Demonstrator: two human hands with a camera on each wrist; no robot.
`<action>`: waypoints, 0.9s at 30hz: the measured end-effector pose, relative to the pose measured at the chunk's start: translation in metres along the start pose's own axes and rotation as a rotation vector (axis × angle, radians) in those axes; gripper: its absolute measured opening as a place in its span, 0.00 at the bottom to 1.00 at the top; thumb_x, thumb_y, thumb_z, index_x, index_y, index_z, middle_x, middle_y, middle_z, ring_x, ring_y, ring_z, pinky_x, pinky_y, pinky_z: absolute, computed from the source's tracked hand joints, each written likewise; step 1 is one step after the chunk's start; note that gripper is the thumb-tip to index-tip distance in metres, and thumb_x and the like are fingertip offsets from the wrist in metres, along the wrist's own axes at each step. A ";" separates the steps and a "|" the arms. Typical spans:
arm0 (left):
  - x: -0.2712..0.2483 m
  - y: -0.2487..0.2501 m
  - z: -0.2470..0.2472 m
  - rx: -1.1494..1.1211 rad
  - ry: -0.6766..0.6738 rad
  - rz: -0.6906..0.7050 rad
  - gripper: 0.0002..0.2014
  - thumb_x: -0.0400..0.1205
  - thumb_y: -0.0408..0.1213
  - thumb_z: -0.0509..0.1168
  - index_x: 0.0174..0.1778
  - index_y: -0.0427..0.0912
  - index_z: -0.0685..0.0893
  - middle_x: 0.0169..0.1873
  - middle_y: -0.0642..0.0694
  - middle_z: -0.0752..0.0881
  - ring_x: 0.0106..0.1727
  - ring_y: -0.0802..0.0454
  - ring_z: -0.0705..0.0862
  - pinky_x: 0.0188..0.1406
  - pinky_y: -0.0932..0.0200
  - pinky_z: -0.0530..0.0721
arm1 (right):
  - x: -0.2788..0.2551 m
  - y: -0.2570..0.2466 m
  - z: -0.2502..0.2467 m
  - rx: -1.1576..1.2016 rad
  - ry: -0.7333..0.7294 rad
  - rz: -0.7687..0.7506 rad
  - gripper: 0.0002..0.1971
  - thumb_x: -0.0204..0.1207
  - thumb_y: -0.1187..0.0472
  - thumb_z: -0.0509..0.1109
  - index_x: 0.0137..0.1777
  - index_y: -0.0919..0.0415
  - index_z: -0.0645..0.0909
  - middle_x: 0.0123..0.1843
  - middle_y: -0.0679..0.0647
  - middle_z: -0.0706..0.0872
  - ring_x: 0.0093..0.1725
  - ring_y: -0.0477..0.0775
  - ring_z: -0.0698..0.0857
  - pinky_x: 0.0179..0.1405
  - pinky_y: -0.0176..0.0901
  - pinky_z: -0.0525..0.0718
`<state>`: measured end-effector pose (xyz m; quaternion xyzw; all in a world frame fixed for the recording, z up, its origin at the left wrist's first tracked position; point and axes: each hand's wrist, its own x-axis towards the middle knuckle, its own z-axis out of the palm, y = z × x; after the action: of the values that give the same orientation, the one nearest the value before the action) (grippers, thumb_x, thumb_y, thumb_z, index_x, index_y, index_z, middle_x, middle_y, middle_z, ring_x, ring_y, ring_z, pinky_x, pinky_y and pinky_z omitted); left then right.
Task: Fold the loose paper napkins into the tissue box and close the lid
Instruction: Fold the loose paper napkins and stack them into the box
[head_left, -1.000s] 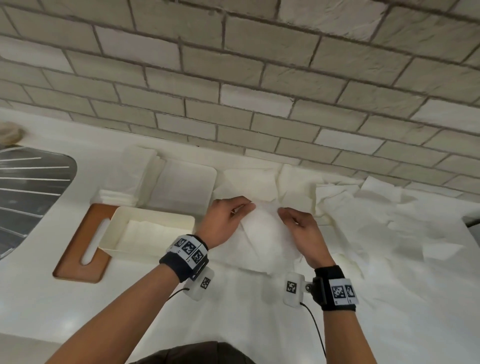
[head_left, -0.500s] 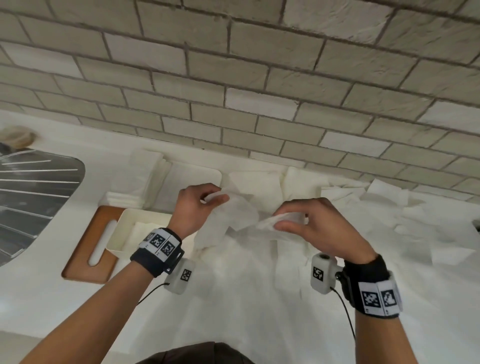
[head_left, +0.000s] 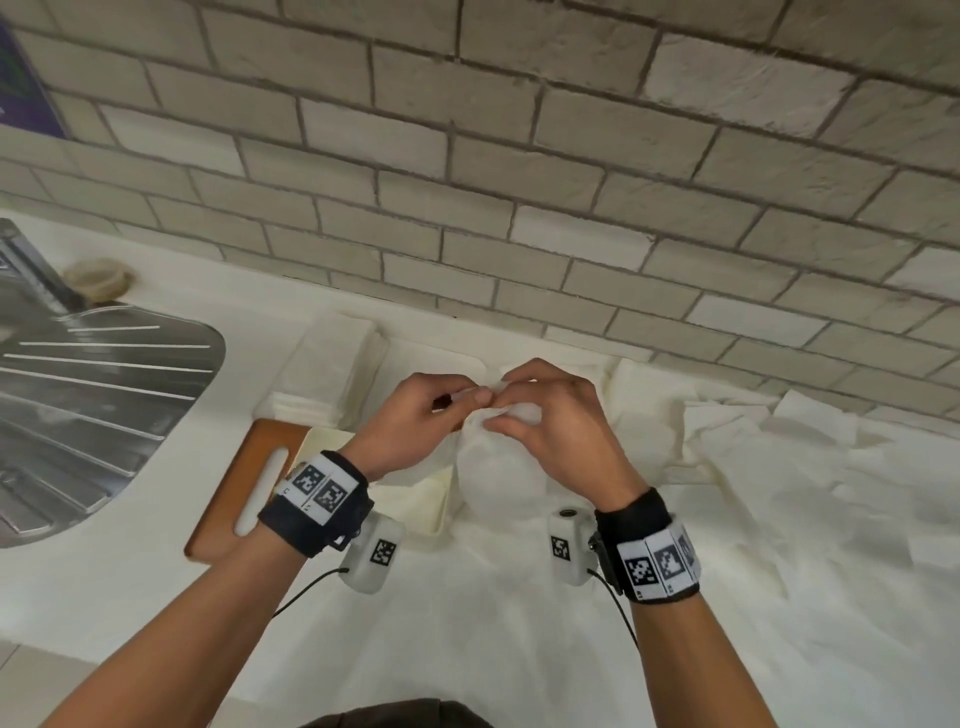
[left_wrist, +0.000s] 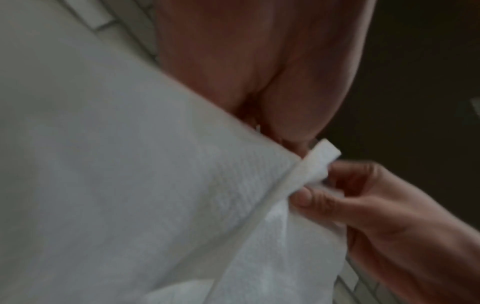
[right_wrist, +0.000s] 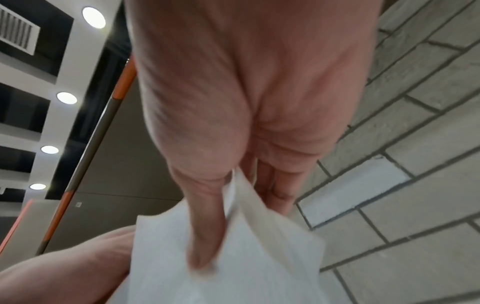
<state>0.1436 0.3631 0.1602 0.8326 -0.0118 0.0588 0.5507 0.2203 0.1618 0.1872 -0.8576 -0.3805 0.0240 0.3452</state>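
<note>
Both hands hold one white paper napkin (head_left: 501, 467) up in the air above the counter. My left hand (head_left: 415, 415) and right hand (head_left: 545, 421) pinch its top edge close together, fingertips nearly touching. The napkin (left_wrist: 155, 205) hangs down below them, and the right thumb presses on it (right_wrist: 233, 257) in the right wrist view. The cream tissue box (head_left: 436, 493) stands open under my left wrist, mostly hidden. Its wooden lid (head_left: 244, 467) with a slot lies beside it on the left. Several loose napkins (head_left: 753, 467) are strewn over the counter to the right.
A stack of folded napkins (head_left: 327, 369) lies behind the box by the brick wall (head_left: 519, 182). A steel sink drainer (head_left: 93, 405) takes up the left. The white counter (head_left: 130, 597) runs along the front.
Both hands have lifted the napkin off the counter and brought its two held corners together. The head camera has tilted up a little.
</note>
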 end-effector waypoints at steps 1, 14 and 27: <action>-0.007 -0.003 -0.008 -0.057 -0.027 -0.007 0.12 0.90 0.48 0.68 0.43 0.48 0.87 0.33 0.54 0.81 0.37 0.58 0.77 0.41 0.57 0.76 | 0.002 -0.003 0.004 0.017 0.049 0.018 0.07 0.77 0.56 0.86 0.54 0.51 0.96 0.56 0.39 0.88 0.55 0.35 0.87 0.59 0.19 0.74; -0.064 -0.039 -0.061 0.098 0.008 -0.022 0.16 0.86 0.55 0.73 0.58 0.46 0.87 0.47 0.45 0.91 0.47 0.43 0.88 0.50 0.36 0.86 | 0.027 -0.044 0.048 0.094 -0.070 0.061 0.13 0.72 0.44 0.88 0.51 0.44 0.90 0.57 0.35 0.92 0.60 0.35 0.88 0.61 0.29 0.79; -0.096 -0.042 -0.097 -0.045 0.322 0.063 0.05 0.85 0.42 0.77 0.51 0.49 0.88 0.50 0.51 0.91 0.57 0.48 0.90 0.61 0.45 0.86 | 0.040 -0.082 0.086 0.233 0.019 -0.065 0.10 0.74 0.49 0.89 0.49 0.52 0.95 0.55 0.40 0.94 0.59 0.41 0.92 0.62 0.37 0.87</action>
<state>0.0437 0.4649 0.1483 0.7990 0.0492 0.2087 0.5619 0.1697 0.2768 0.1805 -0.7992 -0.3994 0.0486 0.4466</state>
